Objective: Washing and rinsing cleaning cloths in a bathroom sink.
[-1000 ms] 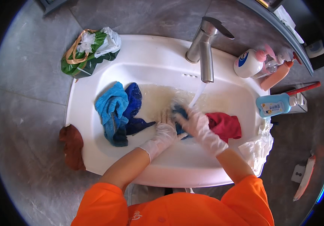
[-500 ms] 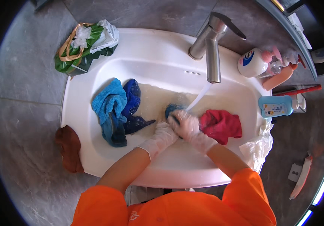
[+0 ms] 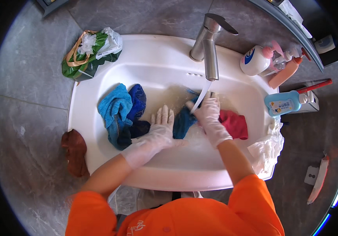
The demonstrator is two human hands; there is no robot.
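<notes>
Both my hands wear thin clear gloves over the white sink (image 3: 153, 163), which holds cloudy water. My left hand (image 3: 161, 131) is open, its fingers spread, just left of a wet dark-blue cloth (image 3: 183, 120). Water from the tap (image 3: 210, 55) runs down beside my right hand (image 3: 209, 112). That hand is open too, fingers stretched toward the tap, the thumb lying over the dark-blue cloth. A red cloth (image 3: 233, 125) rests just right of my right hand. On the left of the basin lie a light-blue towel (image 3: 116, 106) and a deep-blue cloth (image 3: 137, 101).
A brown cloth (image 3: 74, 153) hangs at the sink's left edge. A green-and-white bag (image 3: 94, 55) sits at the back left corner. Along the right stand a white pump bottle (image 3: 256, 61), an orange bottle (image 3: 284, 74) and a blue bottle (image 3: 283, 103). Crumpled clear plastic (image 3: 267, 149) covers the right rim.
My hands were together around the dark-blue cloth and have come apart. The left has opened and moved left; the right has moved up by the water stream. The cloth now lies spread out.
</notes>
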